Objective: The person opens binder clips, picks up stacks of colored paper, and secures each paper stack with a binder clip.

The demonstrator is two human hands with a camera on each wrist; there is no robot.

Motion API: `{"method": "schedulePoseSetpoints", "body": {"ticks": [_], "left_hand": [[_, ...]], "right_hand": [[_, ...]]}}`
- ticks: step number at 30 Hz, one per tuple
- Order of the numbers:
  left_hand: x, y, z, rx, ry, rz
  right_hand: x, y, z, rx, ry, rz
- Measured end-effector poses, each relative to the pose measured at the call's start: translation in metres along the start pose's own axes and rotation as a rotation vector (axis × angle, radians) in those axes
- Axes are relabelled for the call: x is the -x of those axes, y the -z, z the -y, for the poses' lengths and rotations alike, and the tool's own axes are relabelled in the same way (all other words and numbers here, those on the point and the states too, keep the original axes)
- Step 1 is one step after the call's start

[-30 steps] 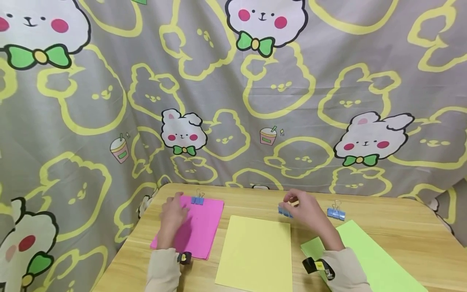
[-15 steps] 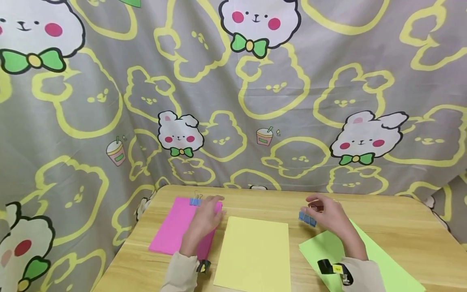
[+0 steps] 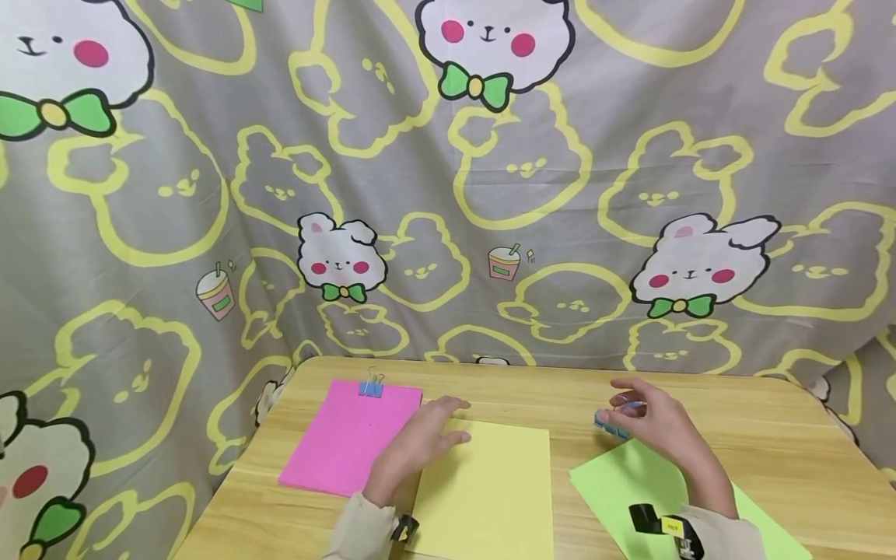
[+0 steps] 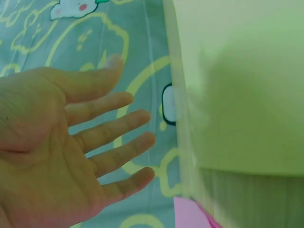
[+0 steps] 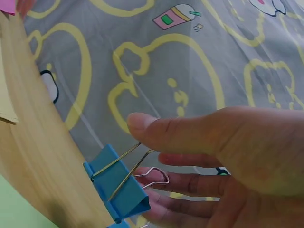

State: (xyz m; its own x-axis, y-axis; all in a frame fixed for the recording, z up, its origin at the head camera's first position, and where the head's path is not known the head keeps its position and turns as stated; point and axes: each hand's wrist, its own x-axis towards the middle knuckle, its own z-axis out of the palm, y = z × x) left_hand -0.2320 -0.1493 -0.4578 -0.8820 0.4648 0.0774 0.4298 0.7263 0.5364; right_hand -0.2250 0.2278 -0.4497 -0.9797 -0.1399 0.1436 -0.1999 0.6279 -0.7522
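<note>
My right hand (image 3: 661, 424) pinches a blue binder clip (image 3: 610, 425) by its wire handles, over the table near the far corner of the green paper (image 3: 644, 482). The right wrist view shows the clip (image 5: 118, 183) between thumb and fingers, its body tilted down. A bit of a second blue binder clip (image 5: 118, 224) peeks out below it, mostly hidden. My left hand (image 3: 420, 443) hangs with straight, spread fingers over the left edge of the yellow paper (image 3: 490, 490) and holds nothing. In the left wrist view its palm (image 4: 52, 166) faces the camera.
A pink paper stack (image 3: 350, 443) lies at the left, a blue binder clip (image 3: 371, 388) clamped on its far edge. The wooden table (image 3: 483, 389) ends at a patterned grey curtain (image 3: 420, 155) behind.
My left hand has swung right, from over the pink stack to the yellow paper. My right hand has carried its binder clip rightward, toward the second clip.
</note>
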Motion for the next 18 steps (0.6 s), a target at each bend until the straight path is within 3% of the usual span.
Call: {"method": "schedulePoseSetpoints", "body": {"ticks": [8,13,15,18], "left_hand": [[-0.003,-0.016,-0.01,-0.105,0.022,0.139],[0.001,-0.02,-0.012,-0.093,0.058,0.26],[0.002,-0.021,-0.012,-0.082,0.059,0.276],[0.003,-0.024,-0.014,-0.121,0.047,0.245]], "right_hand": [[0.005,0.009,-0.001,0.004,-0.002,0.047],[0.006,0.009,-0.001,0.01,0.007,0.063],[0.006,0.01,-0.001,0.017,0.017,0.064],[0.005,0.01,0.001,0.025,0.028,0.062]]}}
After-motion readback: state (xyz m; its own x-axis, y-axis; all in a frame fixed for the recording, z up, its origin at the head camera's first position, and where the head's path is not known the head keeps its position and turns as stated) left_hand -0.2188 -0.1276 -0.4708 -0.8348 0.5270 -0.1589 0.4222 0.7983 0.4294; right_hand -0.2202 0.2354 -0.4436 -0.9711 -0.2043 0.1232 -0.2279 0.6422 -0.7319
